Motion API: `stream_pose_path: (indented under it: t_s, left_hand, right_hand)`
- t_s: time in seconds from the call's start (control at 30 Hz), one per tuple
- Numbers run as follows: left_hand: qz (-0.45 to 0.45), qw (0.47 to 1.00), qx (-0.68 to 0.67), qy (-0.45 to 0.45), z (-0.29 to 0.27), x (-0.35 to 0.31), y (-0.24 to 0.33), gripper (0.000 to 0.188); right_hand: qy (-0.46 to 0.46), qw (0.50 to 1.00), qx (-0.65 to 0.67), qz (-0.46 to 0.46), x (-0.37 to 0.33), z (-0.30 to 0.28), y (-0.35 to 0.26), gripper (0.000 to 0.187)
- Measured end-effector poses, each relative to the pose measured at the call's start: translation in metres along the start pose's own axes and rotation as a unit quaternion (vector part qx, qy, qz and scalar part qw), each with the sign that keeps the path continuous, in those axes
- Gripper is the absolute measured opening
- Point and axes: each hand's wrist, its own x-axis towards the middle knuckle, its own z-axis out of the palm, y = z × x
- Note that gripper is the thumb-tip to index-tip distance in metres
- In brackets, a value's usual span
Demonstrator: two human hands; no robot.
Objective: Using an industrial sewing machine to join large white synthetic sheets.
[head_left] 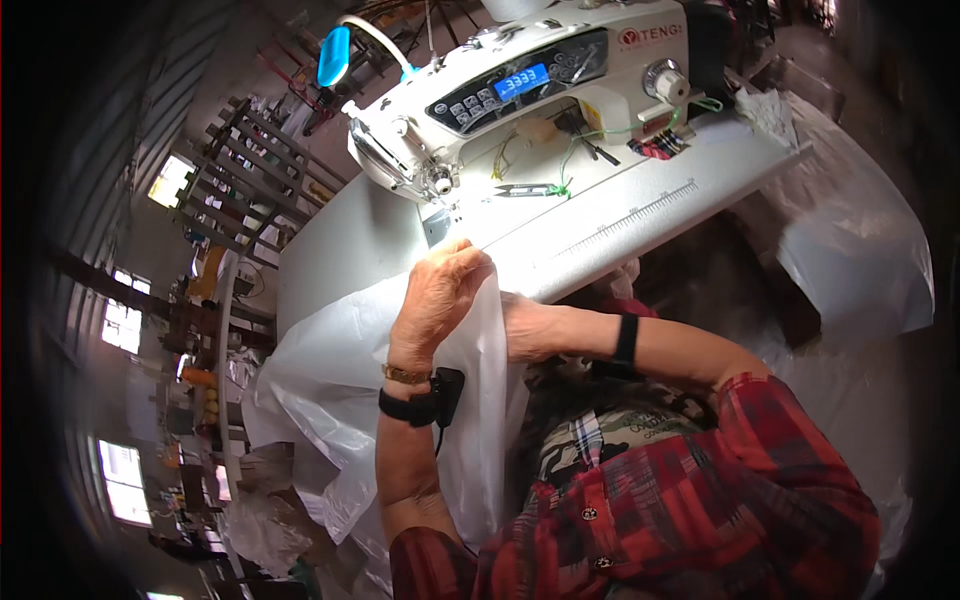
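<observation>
A thin, translucent white sheet (325,410) hangs over the front left of the sewing table (335,235) and down in front of me. My left hand (440,295) is closed on the sheet's upper edge, just short of the needle area of a white sewing machine (625,85). Beside it on the right, my right hand (523,328) reaches behind a raised fold of the sheet, which hides its fingers. Both hands are at the table's near edge, below the lit presser foot (455,212).
Metal thread snips (525,190) with green thread lie on the machine bed. A blue-headed lamp (334,55) stands at the machine's left end. White plastic sheeting (855,250) hangs at the right. A slatted rack (250,170) stands beyond the table's left side.
</observation>
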Motion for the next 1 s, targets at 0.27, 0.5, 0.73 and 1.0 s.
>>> stream_pose_path:
  t_s: [0.27, 0.5, 0.73, 1.0]
  left_hand:
    - [-0.278, 0.914, -0.295, 0.029, 0.050, -0.047, -0.077, 0.016]
    - [-0.286, 0.895, -0.341, 0.041, 0.047, -0.044, -0.067, 0.015]
    - [-0.157, 0.899, -0.388, 0.125, 0.046, -0.051, -0.054, 0.012]
    - [-0.191, 0.880, -0.426, 0.085, 0.041, -0.065, -0.051, 0.010]
  right_hand:
    - [0.007, 0.982, -0.115, 0.150, -0.010, -0.062, 0.040, 0.018]
    - [0.086, 0.968, -0.162, 0.170, 0.003, -0.054, 0.040, 0.020]
    - [0.032, 0.986, -0.094, 0.131, 0.001, -0.061, 0.028, 0.017]
    - [0.174, 0.922, 0.195, 0.286, -0.030, -0.062, 0.005, 0.037]
